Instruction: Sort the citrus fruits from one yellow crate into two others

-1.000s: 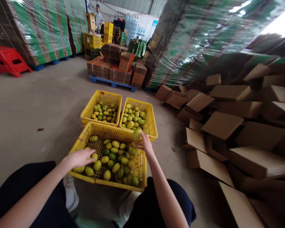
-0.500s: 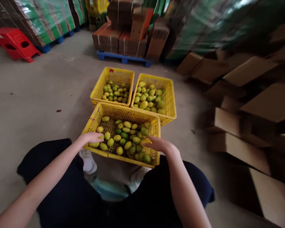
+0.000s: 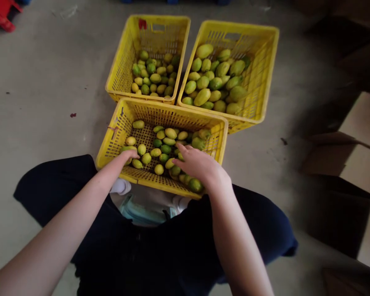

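Observation:
Yellow-green lemons (image 3: 156, 152) lie in the near yellow crate (image 3: 135, 181), on the floor between my knees. At the crate's left side my left hand (image 3: 130, 155) reaches in beside a few lemons, its fingers bent down and partly hidden; whether it grips one does not show. My right hand (image 3: 195, 161) hovers over the lemons at the right, fingers apart, holding nothing. Behind stand two more yellow crates, the back left crate (image 3: 115, 74) with smaller lemons (image 3: 155, 78) and the back right crate (image 3: 269, 70) with larger ones (image 3: 222, 69).
Open cardboard boxes (image 3: 362, 164) stand on the floor at the right. A red stool (image 3: 1, 14) is at the top left corner. Part of a light blue stool or seat (image 3: 142, 211) shows between my legs, near my white shoes (image 3: 121, 186).
The view has tipped down and closer to the crates. My right hand has moved left over the lemons, away from the crate's right side. My left hand stays at the left side, fingers lower.

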Demonstrator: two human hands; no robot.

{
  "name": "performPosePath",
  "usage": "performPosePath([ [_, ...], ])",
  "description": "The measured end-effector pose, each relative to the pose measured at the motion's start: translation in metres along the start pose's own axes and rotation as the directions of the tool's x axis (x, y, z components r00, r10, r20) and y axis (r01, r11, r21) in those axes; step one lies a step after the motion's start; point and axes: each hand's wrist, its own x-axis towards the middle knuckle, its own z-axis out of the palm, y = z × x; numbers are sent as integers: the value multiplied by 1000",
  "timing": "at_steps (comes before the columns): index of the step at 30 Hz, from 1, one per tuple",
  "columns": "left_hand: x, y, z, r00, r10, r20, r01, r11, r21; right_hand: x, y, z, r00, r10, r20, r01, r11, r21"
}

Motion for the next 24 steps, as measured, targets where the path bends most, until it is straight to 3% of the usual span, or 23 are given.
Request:
performPosePath([
  [3, 17, 13, -7, 981, -188, -42, 192, 936, 296, 0, 5, -5, 1000, 1, 11, -2, 999, 39],
  [7, 26, 14, -22, 982, -132, -138, 176, 906, 385, 3, 9, -9, 998, 62, -13, -62, 998, -5],
  [11, 27, -7, -33, 988, -146, -45, 150, 883, 445, 3, 8, -10, 999, 41, 12, -41, 999, 4],
  [14, 26, -18, -23, 993, -117, 23, 92, 877, 471, 2, 6, -9, 999, 28, 34, -28, 1000, 8],
  [19, 25, -16, 3, 998, -61, 21, 46, 895, 443, 1, 5, -10, 999, 22, 29, -22, 1000, 11],
  [24, 21, -6, -2, 999, -46, 12, 38, 929, 369, 0, 2, -11, 1000, -4, 25, 4, 1000, 17],
])
